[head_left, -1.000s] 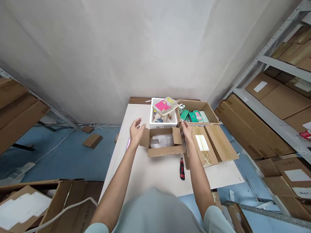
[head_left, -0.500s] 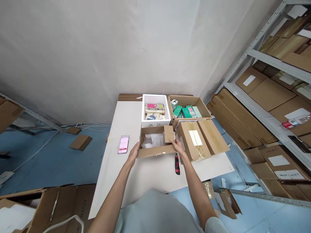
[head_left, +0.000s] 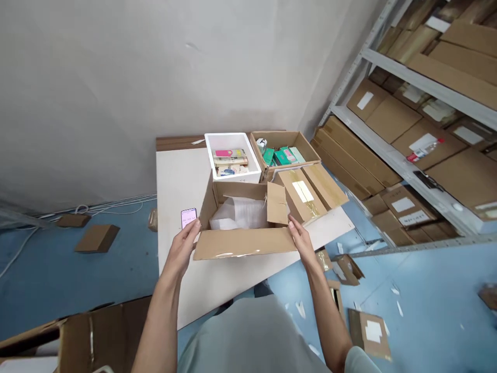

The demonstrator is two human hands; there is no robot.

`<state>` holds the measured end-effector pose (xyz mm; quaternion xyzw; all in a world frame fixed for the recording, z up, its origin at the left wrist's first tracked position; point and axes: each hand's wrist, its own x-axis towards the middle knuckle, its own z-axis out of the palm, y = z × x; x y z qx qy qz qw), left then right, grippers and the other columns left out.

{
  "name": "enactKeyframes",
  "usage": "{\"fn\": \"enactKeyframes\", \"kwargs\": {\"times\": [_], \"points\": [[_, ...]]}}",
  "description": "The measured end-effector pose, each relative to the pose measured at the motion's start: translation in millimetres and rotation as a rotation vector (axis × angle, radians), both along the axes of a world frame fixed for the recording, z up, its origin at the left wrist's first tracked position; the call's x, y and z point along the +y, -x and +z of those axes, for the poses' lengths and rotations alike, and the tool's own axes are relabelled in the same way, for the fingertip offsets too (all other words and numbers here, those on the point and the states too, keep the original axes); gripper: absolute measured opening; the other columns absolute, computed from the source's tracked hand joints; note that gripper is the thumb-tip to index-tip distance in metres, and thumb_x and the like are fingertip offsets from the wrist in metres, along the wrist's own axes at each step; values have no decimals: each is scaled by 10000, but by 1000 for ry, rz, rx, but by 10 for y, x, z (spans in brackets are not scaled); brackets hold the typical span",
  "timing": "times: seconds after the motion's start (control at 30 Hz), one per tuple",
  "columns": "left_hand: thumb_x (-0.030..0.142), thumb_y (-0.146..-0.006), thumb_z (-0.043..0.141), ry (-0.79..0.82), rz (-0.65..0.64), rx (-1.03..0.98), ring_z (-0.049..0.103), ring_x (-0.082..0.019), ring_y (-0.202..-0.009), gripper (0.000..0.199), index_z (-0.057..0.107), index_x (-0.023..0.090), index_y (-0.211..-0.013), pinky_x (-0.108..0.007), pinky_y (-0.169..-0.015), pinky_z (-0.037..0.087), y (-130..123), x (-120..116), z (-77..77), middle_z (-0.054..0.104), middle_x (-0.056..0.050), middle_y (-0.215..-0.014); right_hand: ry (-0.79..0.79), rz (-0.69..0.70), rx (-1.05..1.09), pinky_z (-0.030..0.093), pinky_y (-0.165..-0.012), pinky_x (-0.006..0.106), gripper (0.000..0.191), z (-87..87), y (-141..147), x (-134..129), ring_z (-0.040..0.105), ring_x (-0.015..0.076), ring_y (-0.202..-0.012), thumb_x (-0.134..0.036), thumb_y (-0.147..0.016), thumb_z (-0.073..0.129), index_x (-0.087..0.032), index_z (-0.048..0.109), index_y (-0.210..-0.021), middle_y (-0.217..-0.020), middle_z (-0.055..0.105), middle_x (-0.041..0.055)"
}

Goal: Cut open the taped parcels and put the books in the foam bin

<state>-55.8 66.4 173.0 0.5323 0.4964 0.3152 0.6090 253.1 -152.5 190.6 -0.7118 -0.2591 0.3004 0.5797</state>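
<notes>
An opened cardboard box (head_left: 244, 243) is held up in front of me, its near flap folded outward. My left hand (head_left: 183, 244) grips its left side, fingers closed on the edge. On the right, my right hand (head_left: 302, 239) pinches the corner by the near flap. Inside lies a white wrapped bundle, perhaps paper sheets (head_left: 248, 213); its exact kind is unclear. A small cardboard flap (head_left: 277, 203) stands at the box's right end. Just beyond my left hand, a phone (head_left: 188, 215) with a lit screen rests on the white table (head_left: 176, 176).
Behind the held box are a white foam box (head_left: 233, 177) with booklets and a carton (head_left: 310, 147) of green packets. Closed cartons (head_left: 301, 194) sit to the right. Shelves (head_left: 392, 145) full of boxes line the right side; loose cartons (head_left: 368, 331) lie on the blue floor.
The cardboard box has come up off the table, closer to me, with both hands still on it. My view has turned right. The red-and-black utility knife is out of sight now.
</notes>
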Motion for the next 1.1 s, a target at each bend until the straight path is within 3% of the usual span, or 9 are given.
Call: {"fn": "enactKeyframes", "kwargs": {"times": [0.1, 0.2, 0.37, 0.6, 0.73, 0.87, 0.97, 1.1], "points": [[859, -808, 852, 67, -148, -9, 642, -421, -1508, 866, 810, 265, -1437, -487, -1075, 669, 99, -71, 135, 726, -159, -1574, 10, -98, -14, 363, -1427, 590, 957, 106, 220, -480, 520, 406, -1667, -926, -890, 755, -257, 753, -1574, -1672, 664, 114], [870, -755, 885, 82, -305, 6, 640, -421, -1501, 859, 840, 278, -1376, -467, -1039, 682, -34, -180, 186, 722, -154, -1582, 21, -227, -5, 375, -1419, 593, 915, 154, 399, -985, 561, 404, -1636, -912, -901, 758, -266, 773, -1548, -1659, 676, 107], [918, -749, 850, 94, -579, 46, 647, -413, -1479, 876, 854, 250, -1315, -465, -1028, 682, -601, -578, 163, 713, -158, -1584, 33, -427, 15, 427, -1382, 586, 834, 216, 621, -1873, 609, 391, -1593, -889, -921, 757, -276, 817, -1484, -1576, 748, 100], [941, -769, 821, 97, -941, 49, 670, -395, -1415, 889, 866, 217, -1284, -440, -981, 681, -1531, -1461, 60, 728, -159, -1498, 47, -738, 80, 463, -1339, 592, 775, 124, 747, -3095, 666, 420, -1519, -921, -904, 743, -280, 901, -1311, -1468, 819, 92], [954, -763, 810, 66, -1086, 35, 707, -376, -1318, 944, 859, 202, -1333, -411, -929, 670, -2188, -2030, -150, 735, -163, -1450, 7, -870, 122, 531, -1260, 544, 754, -3, 645, -3681, 706, 420, -1457, -880, -936, 745, -254, 896, -1328, -1413, 844, 106], [876, -882, 761, -30, -1213, 15, 714, -353, -1286, 873, 826, 202, -1432, -392, -931, 647, -2907, -2619, -384, 737, -160, -1437, -73, -963, 156, 547, -1228, 494, 721, -203, 371, -4252, 703, 397, -1461, -811, -969, 760, -243, 862, -1401, -1426, 838, 111], [792, -945, 754, -29, -1275, -27, 691, -357, -1370, 783, 806, 216, -1474, -415, -1037, 636, -3493, -3071, -516, 725, -154, -1503, -133, -1071, 183, 544, -1239, 498, 741, -458, 47, -4718, 689, 393, -1483, -791, -915, 827, -242, 850, -1414, -1481, 811, 119], [687, -975, 788, 175, -1363, -100, 624, -366, -1533, 715, 753, 262, -1548, -474, -1217, 574, -4296, -3704, -698, 655, -125, -1679, -206, -1235, 191, 529, -1274, 533, 740, -923, -472, -5327, 675, 379, -1502, -738, -835, 897, -224, 852, -1366, -1484, 804, 137]]}}
